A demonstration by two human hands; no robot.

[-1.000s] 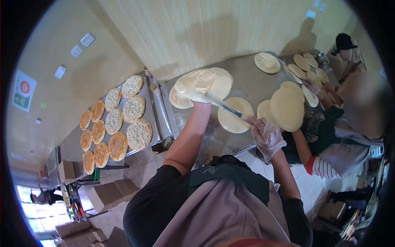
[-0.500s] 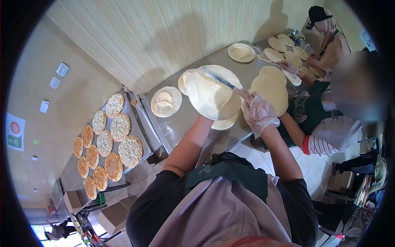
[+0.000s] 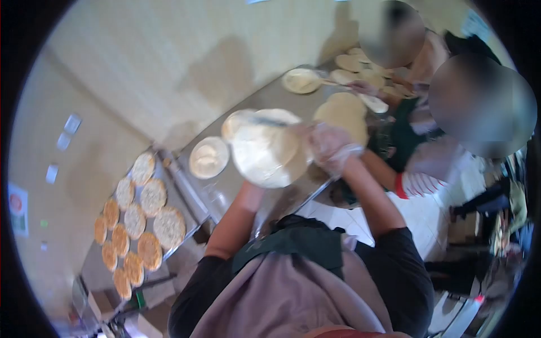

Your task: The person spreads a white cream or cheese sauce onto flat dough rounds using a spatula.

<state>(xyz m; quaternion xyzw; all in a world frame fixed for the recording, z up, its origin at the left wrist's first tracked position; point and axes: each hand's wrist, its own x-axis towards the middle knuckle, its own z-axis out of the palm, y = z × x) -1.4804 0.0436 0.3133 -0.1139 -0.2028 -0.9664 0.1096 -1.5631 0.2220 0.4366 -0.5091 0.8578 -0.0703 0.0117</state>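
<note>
A round pale flatbread (image 3: pixel 293 160) with glossy white spread on it is held up over the metal table. My left hand is underneath it, its fingers hidden, and only the wrist area (image 3: pixel 253 191) shows below the rim. My right hand (image 3: pixel 332 147), in a clear plastic glove, grips a spatula (image 3: pixel 267 121) whose blurred blade lies across the far part of the spread. Just left of the flatbread is a pale round dish (image 3: pixel 196 169) with a mound of spread. Another pale round (image 3: pixel 234 121) shows partly behind the flatbread.
Overlapping plain flatbreads (image 3: pixel 341 112) lie to the right. A dish of spread (image 3: pixel 301 81) stands farther back. At left, a lower table holds several topped and browned rounds (image 3: pixel 153 194). A co-worker's gloved hand (image 3: pixel 363 88) holds a tool, close by on the right.
The view has shifted and blurred, so the table contents appear farther left. Both hands still hold the flatbread and spatula, and the blade now lies flatter across the spread.
</note>
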